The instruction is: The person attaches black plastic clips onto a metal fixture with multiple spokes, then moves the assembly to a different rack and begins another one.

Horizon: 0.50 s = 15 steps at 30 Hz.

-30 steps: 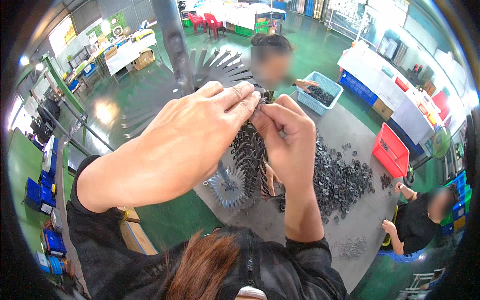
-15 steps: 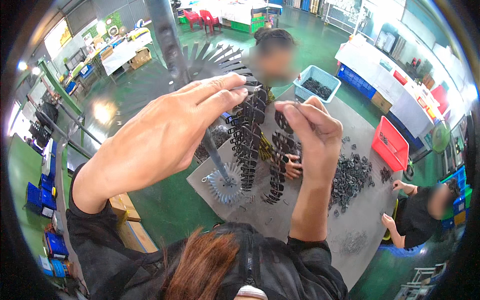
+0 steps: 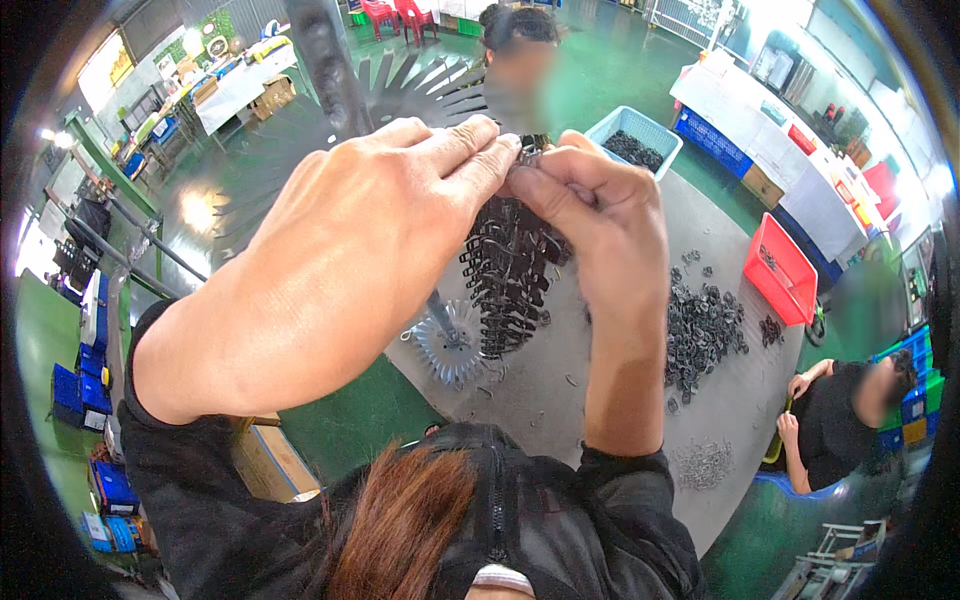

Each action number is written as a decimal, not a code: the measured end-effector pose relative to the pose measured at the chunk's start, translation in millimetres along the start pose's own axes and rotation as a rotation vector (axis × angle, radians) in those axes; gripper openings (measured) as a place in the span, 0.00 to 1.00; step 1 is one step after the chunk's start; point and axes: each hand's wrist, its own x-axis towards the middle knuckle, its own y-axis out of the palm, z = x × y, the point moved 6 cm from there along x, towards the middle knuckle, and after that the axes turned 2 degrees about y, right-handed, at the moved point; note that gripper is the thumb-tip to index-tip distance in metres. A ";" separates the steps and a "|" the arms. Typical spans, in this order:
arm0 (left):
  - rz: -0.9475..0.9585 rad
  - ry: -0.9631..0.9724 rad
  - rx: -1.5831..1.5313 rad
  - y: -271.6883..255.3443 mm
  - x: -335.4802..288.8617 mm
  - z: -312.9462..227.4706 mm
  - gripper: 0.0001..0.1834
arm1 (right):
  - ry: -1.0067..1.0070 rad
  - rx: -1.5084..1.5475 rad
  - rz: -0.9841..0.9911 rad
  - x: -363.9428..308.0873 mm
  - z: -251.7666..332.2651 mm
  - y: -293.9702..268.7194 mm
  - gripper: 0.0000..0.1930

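Note:
A large slotted metal disc [image 3: 285, 165] sits on a thick grey pole [image 3: 325, 65]. From its near right edge hang strands of small black parts [image 3: 505, 285], close together. My left hand [image 3: 345, 225] reaches over the disc, its fingers pressed together at the edge. My right hand [image 3: 610, 210] is closed, thumb and fingertips meeting the left fingertips at the top of a black strand. The two hands hide the exact spot where the strand meets the disc. Below, a smaller toothed disc [image 3: 432, 362] surrounds the pole's base.
A grey table [image 3: 560, 415] bears a heap of black parts [image 3: 700, 335] and a pile of thin metal pieces [image 3: 704, 464]. A light blue basket [image 3: 668, 150] and a red basket [image 3: 790, 285] stand along its edge. One person [image 3: 520, 60] is opposite, another [image 3: 850, 420] sits right.
My right hand has moved left to meet my left fingertips, bringing its hanging black strand against the others. The co-worker's hand behind the strands has gone from view. The seated person's hands have drawn together.

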 end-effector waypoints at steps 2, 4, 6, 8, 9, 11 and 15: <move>0.003 -0.002 0.016 1.6 -0.2 0.2 0.30 | 0.029 0.124 0.070 5.1 -11.0 -4.5 0.03; 0.014 0.026 -0.007 5.4 2.7 3.0 0.31 | 0.091 0.265 0.181 6.4 -15.4 -2.2 0.03; 0.008 0.076 0.032 8.2 6.3 0.8 0.31 | 0.038 0.289 0.187 5.5 -20.7 -6.9 0.03; -0.007 0.108 0.064 3.8 1.2 2.6 0.30 | 0.015 0.323 0.258 10.6 -17.7 -2.8 0.05; -0.010 0.107 0.088 0.7 -5.0 3.7 0.30 | 0.027 0.356 0.323 10.4 -14.0 3.3 0.06; -0.016 0.022 0.108 -5.3 -18.9 12.5 0.30 | -0.544 0.193 0.260 4.9 -5.4 -3.0 0.07; -0.039 0.088 0.063 9.3 -6.1 34.5 0.30 | 0.000 0.271 0.273 -2.7 -35.4 -59.3 0.09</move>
